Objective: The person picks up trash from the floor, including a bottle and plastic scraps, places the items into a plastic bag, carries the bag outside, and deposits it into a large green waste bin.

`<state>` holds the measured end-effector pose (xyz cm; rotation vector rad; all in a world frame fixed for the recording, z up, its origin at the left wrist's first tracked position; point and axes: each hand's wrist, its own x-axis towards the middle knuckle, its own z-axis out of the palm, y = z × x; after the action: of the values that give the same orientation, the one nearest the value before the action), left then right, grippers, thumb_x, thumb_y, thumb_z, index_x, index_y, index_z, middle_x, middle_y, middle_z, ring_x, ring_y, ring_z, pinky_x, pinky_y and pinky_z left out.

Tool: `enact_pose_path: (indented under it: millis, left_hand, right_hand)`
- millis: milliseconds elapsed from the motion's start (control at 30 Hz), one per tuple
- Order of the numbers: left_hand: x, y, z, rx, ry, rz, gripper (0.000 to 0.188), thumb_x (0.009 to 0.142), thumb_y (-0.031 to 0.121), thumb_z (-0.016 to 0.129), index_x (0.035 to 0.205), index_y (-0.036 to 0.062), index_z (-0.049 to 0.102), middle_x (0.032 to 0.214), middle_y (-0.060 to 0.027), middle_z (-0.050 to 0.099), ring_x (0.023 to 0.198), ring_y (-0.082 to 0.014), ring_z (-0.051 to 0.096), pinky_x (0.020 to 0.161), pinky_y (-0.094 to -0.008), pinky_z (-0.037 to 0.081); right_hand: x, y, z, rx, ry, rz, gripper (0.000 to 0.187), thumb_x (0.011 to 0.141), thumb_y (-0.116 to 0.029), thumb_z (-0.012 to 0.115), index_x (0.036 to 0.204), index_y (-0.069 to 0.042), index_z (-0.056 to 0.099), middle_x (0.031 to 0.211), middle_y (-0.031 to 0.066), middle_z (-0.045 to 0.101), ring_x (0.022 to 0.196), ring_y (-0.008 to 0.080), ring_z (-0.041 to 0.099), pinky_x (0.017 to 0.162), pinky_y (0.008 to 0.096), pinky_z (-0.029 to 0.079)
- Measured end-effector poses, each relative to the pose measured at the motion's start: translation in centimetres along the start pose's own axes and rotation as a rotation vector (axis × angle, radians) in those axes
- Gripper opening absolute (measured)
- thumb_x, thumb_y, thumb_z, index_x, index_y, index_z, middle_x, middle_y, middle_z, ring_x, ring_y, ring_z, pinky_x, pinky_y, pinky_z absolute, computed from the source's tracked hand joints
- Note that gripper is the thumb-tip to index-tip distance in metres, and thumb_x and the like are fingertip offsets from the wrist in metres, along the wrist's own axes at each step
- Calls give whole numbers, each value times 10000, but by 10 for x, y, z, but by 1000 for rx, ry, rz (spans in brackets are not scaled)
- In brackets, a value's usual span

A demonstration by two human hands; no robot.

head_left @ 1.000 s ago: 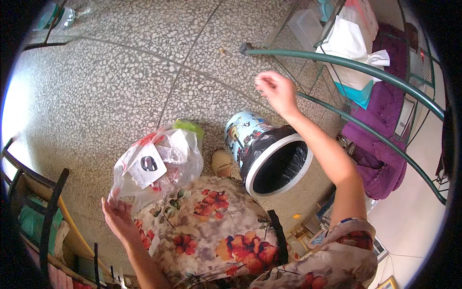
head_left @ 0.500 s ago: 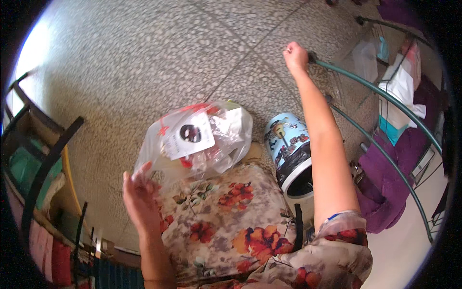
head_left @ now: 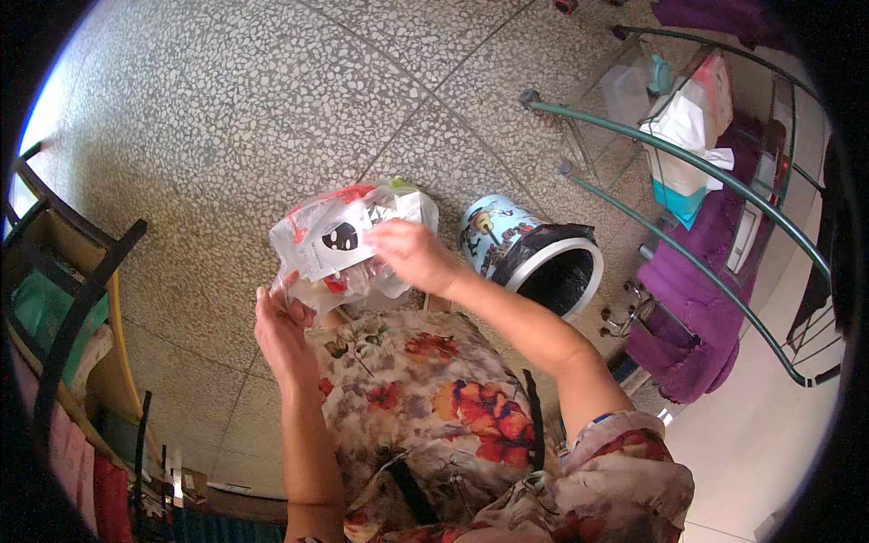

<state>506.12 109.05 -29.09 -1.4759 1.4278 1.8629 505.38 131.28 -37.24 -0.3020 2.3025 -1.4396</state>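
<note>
While both bare forearms come from the lower edge, the two hands are at the clear plastic bag [head_left: 288,237], which has some red print and is just in front of the person's flowered garment [head_left: 398,412]. The left hand [head_left: 288,333] is at the near left side of this bag, and its bent fingers grasp the thin plastic of the edge. The right hand [head_left: 412,256] is above the right part of the bag, with the fingers gathered close together beside a white packet [head_left: 328,256] that shows a black face mask picture. Whether these fingers grasp the packet or the plastic, I cannot tell, because the hand covers this place. The packet is at the bag, slightly tilted, its picture side turned upward.

To the right of the bag, near the right forearm, a light blue waste bin [head_left: 484,228] with cartoon figures leans over; it has a white rim and a black liner [head_left: 563,286]. Further to the right are a green tube frame [head_left: 588,116], a white-and-turquoise package [head_left: 677,127] and purple cloth [head_left: 697,335]. Speckled terrazzo floor [head_left: 226,136] lies under these things.
</note>
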Motion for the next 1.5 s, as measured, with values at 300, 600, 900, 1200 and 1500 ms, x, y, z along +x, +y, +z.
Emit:
enact_pose_path:
  millis: [300,600,900,1200,1500]
  left_hand:
    - [-4,17,-18,44,0,54,494,965,410,399,1066,-26,610,682,-16,521,595,-111,434,602,-268,383]
    - [-5,23,-23,67,7,58,473,957,421,421,1085,-6,578,948,-80,644,623,-116,479,606,-272,413]
    - [-8,12,5,41,127,73,517,971,383,384,1056,-68,622,627,4,410,603,-119,404,606,-265,350]
    - [0,-12,5,-65,13,46,510,984,361,347,1060,-69,610,627,-7,416,589,-123,407,583,-271,351]
    - [-8,-3,-1,-143,177,93,513,981,384,359,1031,-56,618,617,-1,436,575,-108,373,559,-275,338]
  right_hand:
    - [43,240,-127,-567,585,464,249,754,-94,638,999,-52,614,934,172,610,837,332,608,738,396,503]
    - [85,239,-144,-867,280,659,256,760,-201,681,952,-57,591,968,188,597,930,354,594,788,439,490]
    - [43,203,-95,89,634,539,76,682,-105,702,707,-56,648,642,28,650,592,101,605,588,254,489]
    - [-19,-21,39,-159,18,-114,222,783,-31,619,1005,-20,632,1025,131,643,951,271,621,802,332,506]
    - [17,165,-69,-365,724,354,137,777,-57,622,912,-39,634,792,112,610,734,255,623,666,354,497]
